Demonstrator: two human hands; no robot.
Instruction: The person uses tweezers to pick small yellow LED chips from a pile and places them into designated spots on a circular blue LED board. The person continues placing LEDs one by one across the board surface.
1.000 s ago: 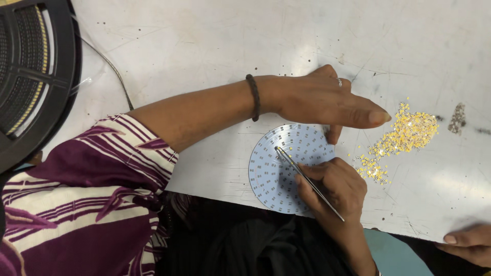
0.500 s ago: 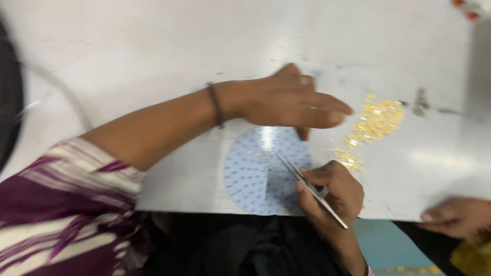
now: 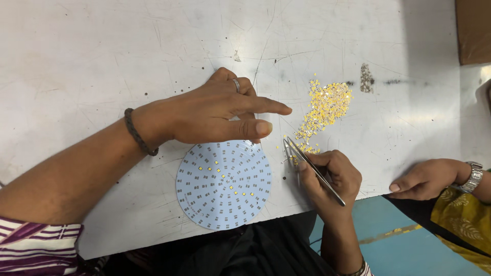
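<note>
Head view of a white worktable, its surface scratched, scuffed and flecked with dark specks. A round pale-blue circuit board lies flat near the table's front edge; rings of small grey pads cover it, and a few small yellow chips sit near its centre. The left hand reaches across from the left and rests at the board's upper rim, fingers extended and loosely spread, holding nothing; a ring shows on one finger and a dark braided band circles the wrist. The right hand, just right of the board, pinches a pair of metal tweezers between thumb and fingers. The tweezer tips point up and left, onto the table at the lower end of a scatter of tiny yellow chips; whether a chip is caught between the tips cannot be told. The scatter runs up and right from the tips, beside a small smear of grey debris. At the right edge another person's hand, wearing a metal wristwatch, rests on the table edge with fingers curled. A brown box corner occupies the top right. Below the table edge a blue floor shows.
</note>
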